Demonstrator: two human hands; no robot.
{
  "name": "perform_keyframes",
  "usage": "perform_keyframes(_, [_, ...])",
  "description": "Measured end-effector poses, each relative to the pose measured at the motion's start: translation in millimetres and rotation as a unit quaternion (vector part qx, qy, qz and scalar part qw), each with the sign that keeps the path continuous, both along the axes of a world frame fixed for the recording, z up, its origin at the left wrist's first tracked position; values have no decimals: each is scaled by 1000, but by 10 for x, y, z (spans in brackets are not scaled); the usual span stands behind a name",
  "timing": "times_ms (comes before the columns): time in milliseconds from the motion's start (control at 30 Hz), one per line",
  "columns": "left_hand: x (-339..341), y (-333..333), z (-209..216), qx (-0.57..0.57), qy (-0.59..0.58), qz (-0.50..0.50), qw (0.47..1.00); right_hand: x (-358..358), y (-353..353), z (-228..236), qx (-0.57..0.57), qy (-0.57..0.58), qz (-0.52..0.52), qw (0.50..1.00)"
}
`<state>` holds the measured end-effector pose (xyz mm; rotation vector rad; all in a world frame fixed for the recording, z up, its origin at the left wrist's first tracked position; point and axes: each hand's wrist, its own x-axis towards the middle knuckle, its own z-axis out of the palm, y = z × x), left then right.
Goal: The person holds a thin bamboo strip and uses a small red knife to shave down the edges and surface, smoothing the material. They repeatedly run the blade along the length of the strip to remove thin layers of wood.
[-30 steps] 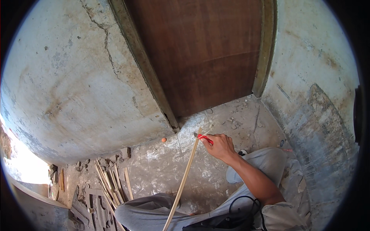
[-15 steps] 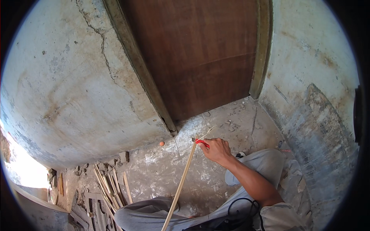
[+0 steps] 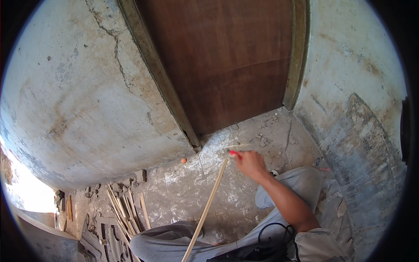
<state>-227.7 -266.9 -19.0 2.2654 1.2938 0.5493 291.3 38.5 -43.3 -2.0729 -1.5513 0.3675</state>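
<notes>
My right hand (image 3: 251, 165) is closed on a small red-handled knife (image 3: 234, 153), whose short blade is blurred. Just below the knife is the upper end of a long pale strip of wood or bamboo (image 3: 208, 203). The strip slants down between my legs and leaves the picture at the lower edge. A thin pale shaving (image 3: 238, 145) shows just beyond the knife; whether it hangs free or is joined to the strip I cannot tell. My left hand is out of the picture, and the strip's lower end is hidden too.
More pale strips (image 3: 124, 212) lie bundled on the dusty tiled floor at the left, by a grey slotted piece (image 3: 104, 238). A small orange ball-like thing (image 3: 183, 160) rests near the cracked wall (image 3: 87, 96). Ahead stands a brown door (image 3: 222, 65). Rubble (image 3: 264, 139) is scattered near it.
My right hand with the knife has moved slightly up and to the right, past the strip's end. The thin shaving has swung to lie nearly level.
</notes>
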Motion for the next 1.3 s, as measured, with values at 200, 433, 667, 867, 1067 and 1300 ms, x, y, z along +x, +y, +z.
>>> perform_keyframes(200, [-149,-237,-113,-213,-87,211,950,-25,-38,51,-140,6,-13,990])
perform_keyframes(433, [385,365,431,-404,-208,318,832,34,53,-249,-341,12,56,938])
perform_keyframes(667, [746,807,390,-407,-290,337,798,-29,-24,75,-179,94,52,978])
perform_keyframes(867, [1371,1419,233,-416,-347,204,815,-294,-128,247,33,209,44,976])
perform_keyframes(1067, [1889,2066,282,-464,-346,142,803,-271,-100,127,136,336,64,930])
perform_keyframes(1300, [2311,2647,435,-497,-341,90,793,-317,-160,179,110,485,53,866])
